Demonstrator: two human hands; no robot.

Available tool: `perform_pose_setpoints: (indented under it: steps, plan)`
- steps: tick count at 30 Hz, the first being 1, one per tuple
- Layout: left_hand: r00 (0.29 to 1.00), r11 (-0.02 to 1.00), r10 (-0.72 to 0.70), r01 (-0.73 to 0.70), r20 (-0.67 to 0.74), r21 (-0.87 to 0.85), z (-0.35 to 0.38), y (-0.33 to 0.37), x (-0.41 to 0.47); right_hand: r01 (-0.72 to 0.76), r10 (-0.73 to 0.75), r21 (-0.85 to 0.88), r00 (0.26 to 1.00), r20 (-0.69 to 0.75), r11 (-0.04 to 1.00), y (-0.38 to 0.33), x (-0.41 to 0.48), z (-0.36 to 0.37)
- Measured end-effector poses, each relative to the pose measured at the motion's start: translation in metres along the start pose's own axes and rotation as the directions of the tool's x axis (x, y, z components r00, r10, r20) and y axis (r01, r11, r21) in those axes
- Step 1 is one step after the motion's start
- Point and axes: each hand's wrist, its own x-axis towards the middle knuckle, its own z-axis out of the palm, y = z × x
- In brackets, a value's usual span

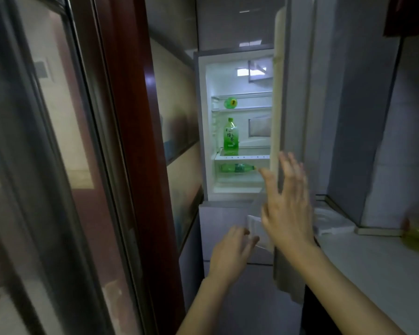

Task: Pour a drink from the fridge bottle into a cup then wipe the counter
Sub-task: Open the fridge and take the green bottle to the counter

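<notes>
The fridge (237, 122) stands open, its door (279, 117) swung to the right. An upright green bottle (231, 136) with a green cap and printed label stands on the middle shelf (242, 157), with clear space to its right. A second bottle (237, 168) lies on its side below; a third (230, 103) lies above. The right hand (287, 209), fingers spread and empty, is raised by the door edge. The left hand (230, 252), fingers loosely curled, holds nothing. The white surface (373, 274) lies right.
</notes>
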Motion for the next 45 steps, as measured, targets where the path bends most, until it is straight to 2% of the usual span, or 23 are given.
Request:
perform_pose_setpoints:
  steps: [6,14,24,30,36,45]
  plan:
    - [0.998,0.989,-0.040,0.045,-0.043,0.139,-0.043,-0.013,0.004,-0.043,0.013,0.105,0.961,0.275,0.993,-0.025,-0.006,0.009]
    - [0.995,0.957,-0.091,0.099,-0.042,0.271,-0.077,-0.034,0.026,-0.107,0.031,0.165,0.913,0.408,0.980,-0.022,-0.009,0.038]
    - [0.991,0.940,-0.113,0.084,0.071,0.330,-0.072,-0.060,0.062,-0.161,0.066,0.099,0.785,0.615,0.982,-0.013,-0.005,0.091]
    - [0.987,0.942,-0.121,0.078,0.111,0.327,-0.069,-0.085,0.098,-0.208,0.109,0.073,0.742,0.661,0.975,-0.012,0.003,0.136]
    - [0.983,0.934,-0.128,0.073,0.135,0.350,-0.072,-0.114,0.137,-0.200,0.087,0.101,0.751,0.654,0.975,-0.024,0.026,0.180]
    - [0.978,0.955,-0.089,0.031,0.186,0.296,-0.063,-0.149,0.184,-0.233,0.137,0.063,0.747,0.650,0.970,-0.015,0.050,0.231]
